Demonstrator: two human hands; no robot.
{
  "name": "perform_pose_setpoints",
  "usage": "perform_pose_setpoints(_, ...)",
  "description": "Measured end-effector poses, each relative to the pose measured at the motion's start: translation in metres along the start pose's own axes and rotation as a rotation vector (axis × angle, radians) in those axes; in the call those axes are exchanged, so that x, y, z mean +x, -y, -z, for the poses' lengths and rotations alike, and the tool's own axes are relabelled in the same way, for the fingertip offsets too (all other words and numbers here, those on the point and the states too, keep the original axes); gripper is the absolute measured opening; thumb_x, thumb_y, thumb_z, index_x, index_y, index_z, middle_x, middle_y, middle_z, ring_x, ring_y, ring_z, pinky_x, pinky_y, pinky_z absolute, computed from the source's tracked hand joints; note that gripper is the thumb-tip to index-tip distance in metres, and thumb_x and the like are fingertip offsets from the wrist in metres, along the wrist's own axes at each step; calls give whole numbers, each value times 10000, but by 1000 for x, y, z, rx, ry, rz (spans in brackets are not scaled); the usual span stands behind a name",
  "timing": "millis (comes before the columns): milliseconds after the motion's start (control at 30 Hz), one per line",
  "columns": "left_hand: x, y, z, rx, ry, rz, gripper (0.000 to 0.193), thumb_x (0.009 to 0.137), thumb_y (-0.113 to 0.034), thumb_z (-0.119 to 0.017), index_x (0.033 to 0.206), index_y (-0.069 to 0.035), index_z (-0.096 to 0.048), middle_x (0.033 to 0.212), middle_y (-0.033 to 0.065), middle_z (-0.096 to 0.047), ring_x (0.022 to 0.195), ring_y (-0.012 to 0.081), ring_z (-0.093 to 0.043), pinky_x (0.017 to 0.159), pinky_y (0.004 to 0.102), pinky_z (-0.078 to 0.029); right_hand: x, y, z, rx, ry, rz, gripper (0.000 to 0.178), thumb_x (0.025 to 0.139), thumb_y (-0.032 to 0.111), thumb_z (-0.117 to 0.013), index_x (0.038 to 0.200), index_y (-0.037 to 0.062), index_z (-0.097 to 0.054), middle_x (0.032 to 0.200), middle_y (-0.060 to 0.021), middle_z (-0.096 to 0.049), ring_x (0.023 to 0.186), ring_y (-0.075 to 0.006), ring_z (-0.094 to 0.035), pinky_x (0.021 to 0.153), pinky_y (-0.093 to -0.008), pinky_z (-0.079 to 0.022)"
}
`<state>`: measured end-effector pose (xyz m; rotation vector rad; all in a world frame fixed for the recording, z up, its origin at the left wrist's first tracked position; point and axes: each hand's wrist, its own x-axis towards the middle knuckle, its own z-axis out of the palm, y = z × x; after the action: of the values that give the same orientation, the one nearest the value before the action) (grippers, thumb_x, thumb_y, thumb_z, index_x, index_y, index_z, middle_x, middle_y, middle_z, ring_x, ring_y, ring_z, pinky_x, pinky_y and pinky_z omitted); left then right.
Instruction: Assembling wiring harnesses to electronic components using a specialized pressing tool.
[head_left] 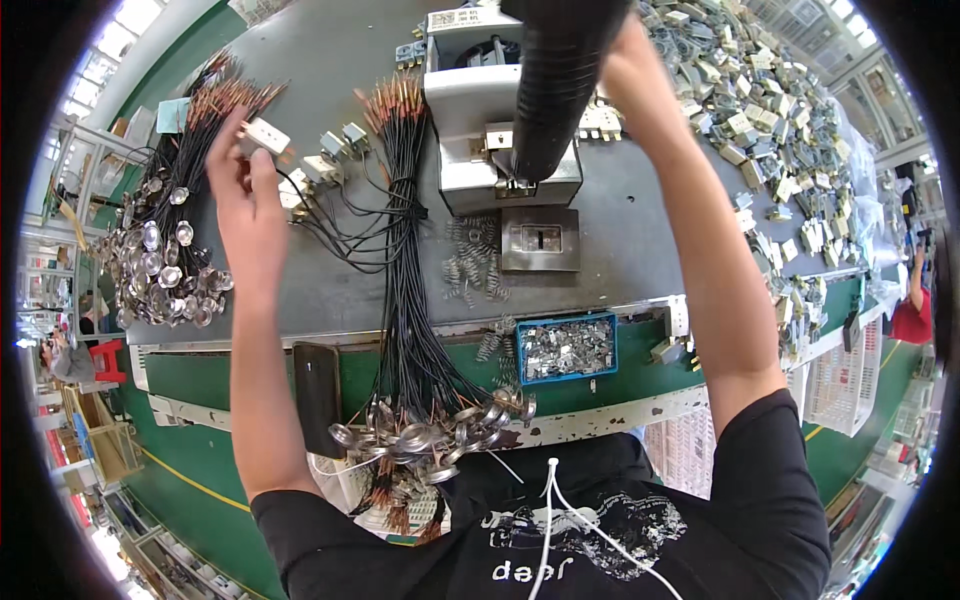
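Observation:
At the left, my left hand [247,185] has a small white block with metal prongs [267,137] between thumb and index finger. Near it, several white and grey blocks [324,168] with black wires lie on the table. A bundle of black wires with copper tips [401,185] runs toward me, with round metal caps [425,437] at its near end. My right hand [630,65] reaches far forward beside the black corrugated hose [565,75]; its fingers are blurred and mostly hidden. White blocks [602,121] lie just below that hand. Between my hands stands a white bench machine [465,95].
A second wire bundle with metal caps [165,265] lies at the left. Loose springs [470,260] and a metal plate [540,238] are before the machine. A blue tray [521,372] holds small metal parts. Many blocks [750,110] are heaped at right. A dark phone-shaped object [318,398] lies near the front edge.

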<state>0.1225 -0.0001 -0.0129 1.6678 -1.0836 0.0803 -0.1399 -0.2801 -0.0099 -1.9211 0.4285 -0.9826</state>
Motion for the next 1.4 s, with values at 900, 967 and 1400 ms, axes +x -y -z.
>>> perform_pose_setpoints(900,-64,-48,-62,714,685,-625,68,769,-115,-718,815,-67,-706,900,69,-631,1006,258,-591,869,400,-451,-160,58,128,-820,-90,-284,378,980,-24,-542,1324,97,-639,1257,-86,-713,1137,-200,-682,1000,-369,-514)
perform_pose_setpoints(967,-63,-52,-59,628,607,-648,117,803,-100,-720,891,-57,-657,930,82,-651,1022,275,-605,887,420,-456,-183,29,138,-1098,135,-350,490,876,-27,-554,1348,92,-603,1279,-160,-669,1255,-339,-591,1081,-425,-451)
perform_pose_setpoints(1400,-53,-49,-32,356,694,-362,153,897,-101,-708,1021,-25,-661,984,104,-683,984,308,-639,922,422,-481,-153,7,182,-1164,355,-531,424,856,268,-775,1224,67,-717,1081,-176,-729,1099,-349,-639,960,-442,-507)
